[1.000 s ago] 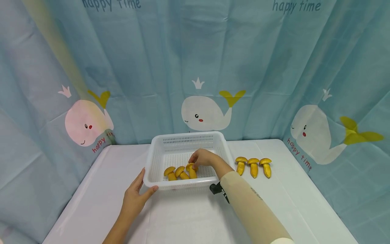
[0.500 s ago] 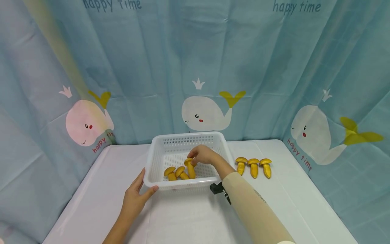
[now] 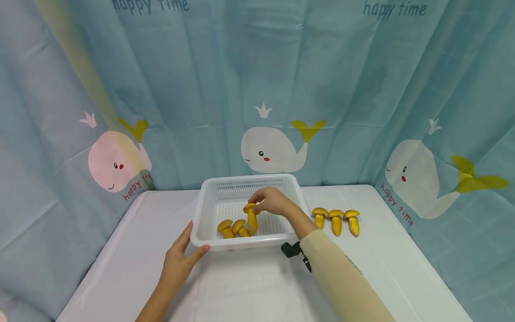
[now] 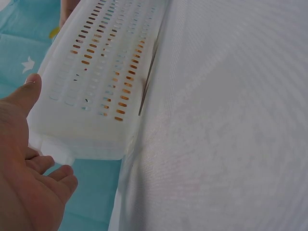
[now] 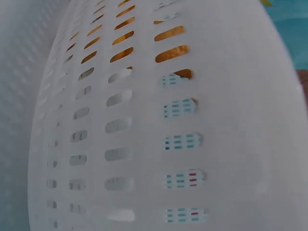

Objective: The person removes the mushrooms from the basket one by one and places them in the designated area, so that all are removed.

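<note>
A white slotted plastic basket (image 3: 249,241) stands on the table, two yellow mushrooms (image 3: 224,226) lying near its front left inside. Over the basket, my right hand (image 3: 274,202) pinches a third yellow mushroom (image 3: 252,222) by its cap, the stem hanging down beside the other two. My left hand (image 3: 177,264) holds the basket's front left corner, thumb at the front rim and fingers along the left side. In the left wrist view the left hand (image 4: 33,178) has its lower fingers bent near that corner. The right wrist view is filled by the basket's slotted wall (image 5: 231,125), which hides the right hand's fingers.
To the right of the basket, three more yellow mushrooms (image 3: 335,222) lie in a row on the white table (image 3: 241,286). A blue curtain (image 3: 193,98) printed with whales hangs behind and along both sides. A small black device (image 3: 295,250) hangs below the right wrist.
My right hand has risen and moved slightly back, lifting the pinched mushroom away from the two beside it. The left hand stays at the basket's corner.
</note>
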The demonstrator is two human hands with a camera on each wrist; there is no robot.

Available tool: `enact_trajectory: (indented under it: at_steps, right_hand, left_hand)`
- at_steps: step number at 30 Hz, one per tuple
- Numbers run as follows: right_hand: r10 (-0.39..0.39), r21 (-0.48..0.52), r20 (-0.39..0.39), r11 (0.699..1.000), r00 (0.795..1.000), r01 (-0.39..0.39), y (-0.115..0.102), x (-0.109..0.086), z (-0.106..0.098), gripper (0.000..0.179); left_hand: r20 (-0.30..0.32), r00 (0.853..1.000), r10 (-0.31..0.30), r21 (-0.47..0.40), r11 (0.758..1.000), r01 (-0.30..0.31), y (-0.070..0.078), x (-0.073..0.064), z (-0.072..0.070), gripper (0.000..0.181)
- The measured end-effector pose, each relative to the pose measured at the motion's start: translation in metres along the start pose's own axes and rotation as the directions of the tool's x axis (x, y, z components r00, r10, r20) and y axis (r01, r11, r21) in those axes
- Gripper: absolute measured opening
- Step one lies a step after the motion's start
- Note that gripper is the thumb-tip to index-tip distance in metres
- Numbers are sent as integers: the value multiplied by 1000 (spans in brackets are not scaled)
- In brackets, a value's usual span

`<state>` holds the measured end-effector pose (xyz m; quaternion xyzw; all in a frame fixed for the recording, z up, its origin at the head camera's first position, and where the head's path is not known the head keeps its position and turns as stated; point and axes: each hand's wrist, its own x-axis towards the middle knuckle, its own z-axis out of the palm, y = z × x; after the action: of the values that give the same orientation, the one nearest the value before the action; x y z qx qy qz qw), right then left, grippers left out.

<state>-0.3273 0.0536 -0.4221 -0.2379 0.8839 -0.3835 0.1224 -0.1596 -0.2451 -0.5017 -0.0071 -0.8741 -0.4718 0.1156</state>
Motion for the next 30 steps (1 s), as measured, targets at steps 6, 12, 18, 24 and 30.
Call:
enact_trajectory:
  at_steps: [6, 12, 18, 24, 30]
  right_hand:
    - [-38, 5, -29, 999, 999, 39, -4, -11, -5, 23]
    - [-57, 15, -62, 998, 996, 58, -4, -22, -8, 25]
    - [-72, -6, -110, 997, 991, 71, -5, -35, -14, 26]
    - [-61, -4, -147, 998, 987, 61, -8, -46, -26, 27]
    - [-56, 10, -197, 998, 979, 60, -11, -59, -35, 24]
  left_hand:
    - [-3, 1000, 9, -4, 1000, -9, -2, -1, 0, 98]
    - [-13, 1000, 7, 9, 1000, -7, -5, -3, 1, 99]
    - [-14, 1000, 14, 7, 1000, -14, -4, -5, 3, 97]
    - [-9, 1000, 27, 7, 1000, -27, -1, -2, 3, 96]
    - [-15, 1000, 23, 12, 1000, -23, -1, -2, 1, 97]
